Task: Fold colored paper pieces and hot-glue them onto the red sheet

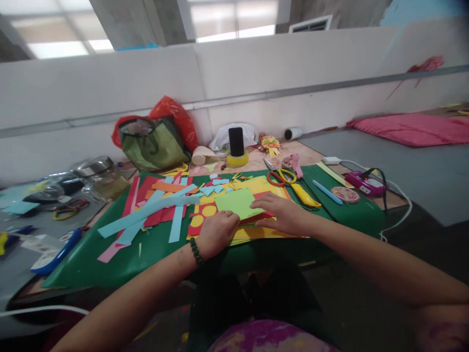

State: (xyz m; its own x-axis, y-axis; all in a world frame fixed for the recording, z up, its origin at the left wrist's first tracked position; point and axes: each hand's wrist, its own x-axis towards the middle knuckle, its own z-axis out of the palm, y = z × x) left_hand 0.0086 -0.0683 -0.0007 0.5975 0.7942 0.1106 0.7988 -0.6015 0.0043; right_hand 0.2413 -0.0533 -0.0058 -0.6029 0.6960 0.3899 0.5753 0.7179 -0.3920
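Note:
A light green sheet of paper (234,201) lies in front of me on top of yellow and red sheets. My left hand (219,231) is closed at its lower left edge, thumb and fingers pinching the paper; a ring and a dark green bead bracelet show on this side. On the sheet's right side rests my right hand (281,213), its fingers stretched and apart from the thumb. Beneath, yellow paper (249,236) sticks out toward me. Left of the sheet, red paper with yellow circles (209,210) shows, and small light blue paper pieces (208,190) lie behind it.
Blue strips (146,211) lie on the green mat (84,259) at left. At right are scissors (282,176), a yellow-handled cutter (306,195), a blue stick (327,192) and a purple device (365,183). A phone (236,142) stands behind, beside a green bag (152,145).

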